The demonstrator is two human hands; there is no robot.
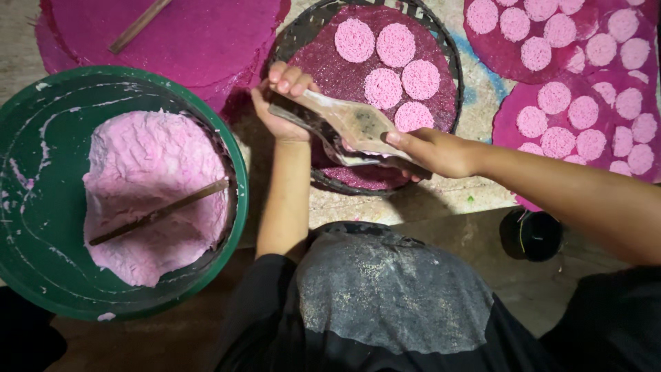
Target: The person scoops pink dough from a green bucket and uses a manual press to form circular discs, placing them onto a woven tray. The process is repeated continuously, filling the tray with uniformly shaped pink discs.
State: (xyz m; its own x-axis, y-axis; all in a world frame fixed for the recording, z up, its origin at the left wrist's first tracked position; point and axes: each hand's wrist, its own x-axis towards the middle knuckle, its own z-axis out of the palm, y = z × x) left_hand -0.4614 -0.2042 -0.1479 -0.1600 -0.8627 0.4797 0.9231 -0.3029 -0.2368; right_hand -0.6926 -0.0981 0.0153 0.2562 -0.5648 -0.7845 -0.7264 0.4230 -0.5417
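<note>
Both hands, left hand [279,110] and right hand [430,150], clamped on the wooden press [348,124] over the tray [297,34]; tilt toward six o'clock and the wet paste could smear.

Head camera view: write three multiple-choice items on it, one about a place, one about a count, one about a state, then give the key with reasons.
1. Where does the brown stick lie?
A. across the pink dough in the green basin
B. on the round woven tray
C. inside the dark cup

2. How many pink discs lie on the round woven tray?
A. two
B. five
C. nine

3. What are both hands doing?
A. resting open on the floor
B. each closed on an end of the flat press tool
C. stirring the dough

Key:
1 A: the stick rests slantwise on the pink dough inside the green basin.
2 B: five pink discs show on that tray's dark pink sheet.
3 B: the left hand and right hand each have a grip on the flat press tool above the tray.
</note>
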